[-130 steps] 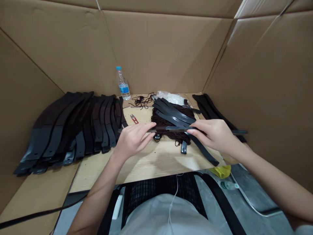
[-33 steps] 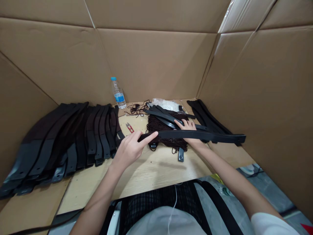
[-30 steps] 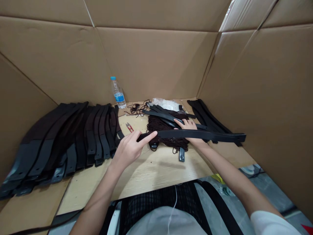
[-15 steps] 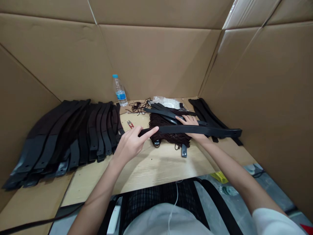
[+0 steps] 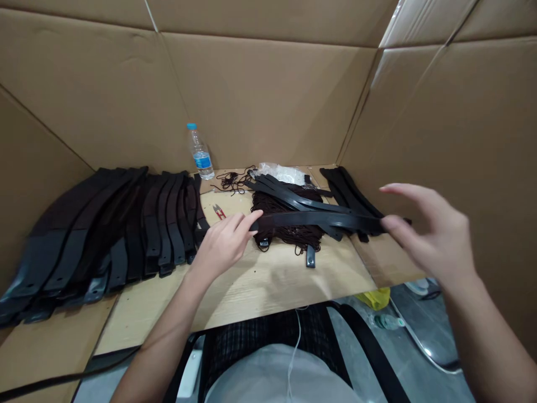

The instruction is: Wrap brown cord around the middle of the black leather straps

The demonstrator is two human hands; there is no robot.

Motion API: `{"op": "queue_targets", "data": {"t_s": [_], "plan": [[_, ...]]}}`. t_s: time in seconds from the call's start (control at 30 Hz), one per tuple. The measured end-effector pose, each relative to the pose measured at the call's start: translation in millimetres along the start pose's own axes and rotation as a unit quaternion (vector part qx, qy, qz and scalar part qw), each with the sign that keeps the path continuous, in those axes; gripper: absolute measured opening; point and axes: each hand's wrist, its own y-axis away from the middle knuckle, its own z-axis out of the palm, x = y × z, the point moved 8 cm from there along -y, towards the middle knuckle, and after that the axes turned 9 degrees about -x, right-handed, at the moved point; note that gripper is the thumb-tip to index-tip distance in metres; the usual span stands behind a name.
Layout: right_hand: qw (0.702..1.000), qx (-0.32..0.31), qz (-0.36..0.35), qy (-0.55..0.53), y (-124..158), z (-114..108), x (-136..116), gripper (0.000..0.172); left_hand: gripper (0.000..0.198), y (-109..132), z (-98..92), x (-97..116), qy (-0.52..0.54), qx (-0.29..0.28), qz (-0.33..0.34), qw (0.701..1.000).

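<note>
My left hand [image 5: 225, 242] is closed around the left part of a long, slightly curved black strip [image 5: 312, 219]. The strip lies level across the front of a bundle of dark brown cord [image 5: 289, 239]. At its right end hovers my right hand [image 5: 436, 235], thumb and fingers spread apart, the thumb tip at or near the strip; I cannot tell whether they touch. More black strips [image 5: 302, 198] lie loosely on top of the cord. A small black piece with a hole [image 5: 310, 256] pokes out below the bundle.
Many dark strips [image 5: 100, 235] are lined up on the left; others [image 5: 348, 187] rest at the right back. Behind stand a water bottle [image 5: 202, 157] and a clear plastic bag [image 5: 281, 172]. Red-handled thread snips [image 5: 218, 211] lie on the wooden tabletop [image 5: 268, 291]. Cardboard walls [image 5: 268, 101] enclose the table.
My right hand has left the loose strips on the cord and swung right, toward the held strip's right end, with its fingers spread. My left hand keeps its hold on the strip.
</note>
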Motion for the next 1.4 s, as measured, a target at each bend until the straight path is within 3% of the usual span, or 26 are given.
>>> {"op": "queue_targets", "data": {"t_s": [0.07, 0.17, 0.3, 0.47, 0.73, 0.87, 1.0, 1.13, 1.23, 1.4], "plan": [[0.983, -0.062, -0.136, 0.111, 4, 20, -48, 0.05, 0.034, -1, -1.1, 2, 0.002, -0.009, -0.002, 1.0], [0.957, -0.096, -0.204, 0.18, 7, 52, -73, 0.034, 0.033, 0, -4.1, 6, 0.001, -0.018, 0.001, 1.0], [0.95, -0.057, -0.226, 0.21, 7, 66, -71, 0.019, 0.032, 4, -9.3, 10, 0.0, -0.028, 0.012, 1.0], [0.941, -0.05, -0.257, 0.213, 12, 68, -73, 0.027, 0.033, 6, -7.5, 10, 0.017, -0.055, 0.011, 0.998], [0.915, -0.034, -0.271, 0.297, 19, 71, -77, 0.023, 0.038, 5, 3.3, 9, 0.095, -0.105, 0.001, 0.99], [0.918, -0.059, -0.277, 0.278, 19, 75, -74, 0.027, 0.041, 4, -1.3, 10, 0.061, -0.077, 0.009, 0.995], [0.931, -0.139, -0.24, 0.239, 14, 82, -65, 0.034, 0.028, 10, -13.4, 17, 0.011, 0.029, 0.033, 0.999], [0.937, -0.272, -0.157, 0.151, 8, 91, -50, 0.035, 0.018, 22, -18.7, 27, -0.042, 0.133, 0.065, 0.988], [0.92, -0.378, -0.1, 0.018, 6, 100, -42, 0.034, 0.019, 27, -13.6, 29, -0.058, 0.152, 0.079, 0.984], [0.849, -0.509, -0.047, -0.133, 5, 113, -38, 0.047, 0.023, 25, -3.2, 24, 0.0, 0.125, 0.099, 0.987]]}}
